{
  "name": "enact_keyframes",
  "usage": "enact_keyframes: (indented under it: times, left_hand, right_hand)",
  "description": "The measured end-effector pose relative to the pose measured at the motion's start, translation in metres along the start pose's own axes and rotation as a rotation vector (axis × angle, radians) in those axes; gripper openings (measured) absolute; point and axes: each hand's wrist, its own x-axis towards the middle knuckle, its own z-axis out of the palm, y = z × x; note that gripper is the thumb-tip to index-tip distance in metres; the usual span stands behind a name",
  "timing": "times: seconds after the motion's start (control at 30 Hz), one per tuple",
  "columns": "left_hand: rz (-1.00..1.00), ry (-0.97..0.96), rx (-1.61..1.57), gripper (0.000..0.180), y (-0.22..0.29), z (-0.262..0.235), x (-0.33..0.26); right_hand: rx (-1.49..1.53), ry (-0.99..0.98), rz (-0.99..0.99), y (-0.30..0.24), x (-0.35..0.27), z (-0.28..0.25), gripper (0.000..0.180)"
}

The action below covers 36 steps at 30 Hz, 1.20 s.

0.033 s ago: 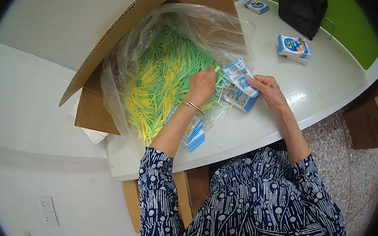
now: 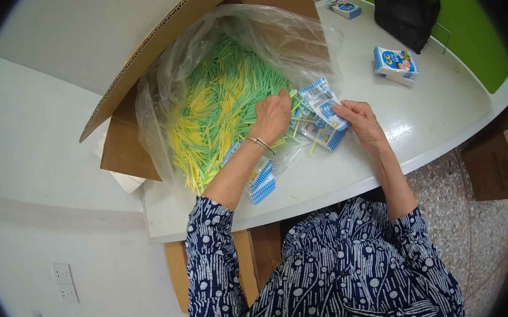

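Observation:
My left hand (image 2: 273,117), with a bracelet at its wrist, is closed in a pinch over the right edge of a heap of thin yellow and green sticks (image 2: 220,119). Pale green stick ends show at its fingertips, close to a packet. Between thumb and fingers of my right hand (image 2: 361,124) is a flat blue-and-white packet (image 2: 321,101), held tilted. Beneath it lies another printed packet (image 2: 321,133), with some loose sticks across it. Several striped blue-and-white packets (image 2: 262,185) lie partly hidden under my left forearm.
The heap lies in a clear plastic bag (image 2: 156,115) inside an open cardboard box (image 2: 122,140) on a white table (image 2: 432,119). To the right are blue-and-white packs (image 2: 396,66) (image 2: 343,7) and a black bag (image 2: 404,12). A brown carton (image 2: 493,165) stands on the floor.
My left hand has shifted very slightly at the edge of the heap. My right hand and its packet look unmoved.

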Motion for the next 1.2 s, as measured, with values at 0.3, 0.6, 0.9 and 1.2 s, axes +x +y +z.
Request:
enact_keyframes:
  times: [0.3, 0.6, 0.9, 1.2]
  left_hand:
    - [-0.06, -0.153, 0.005, 0.018, -0.015, -0.006, 0.019]
    - [-0.414, -0.155, -0.901, 0.023, -0.042, -0.016, -0.006]
    - [-0.512, 0.013, -2.056, 0.014, -0.044, -0.019, -0.032]
    - [-0.488, 0.153, -2.401, 0.014, -0.039, -0.009, -0.031]
  right_hand:
    - [0.006, -0.015, -0.009, -0.001, 0.0, 0.0, 0.023]
    - [-0.053, 0.012, -0.051, -0.003, -0.002, 0.011, 0.022]
    - [-0.097, -0.01, -0.073, -0.018, -0.008, 0.026, 0.023]
    - [-0.146, -0.027, -0.094, -0.016, -0.007, 0.031, 0.024]
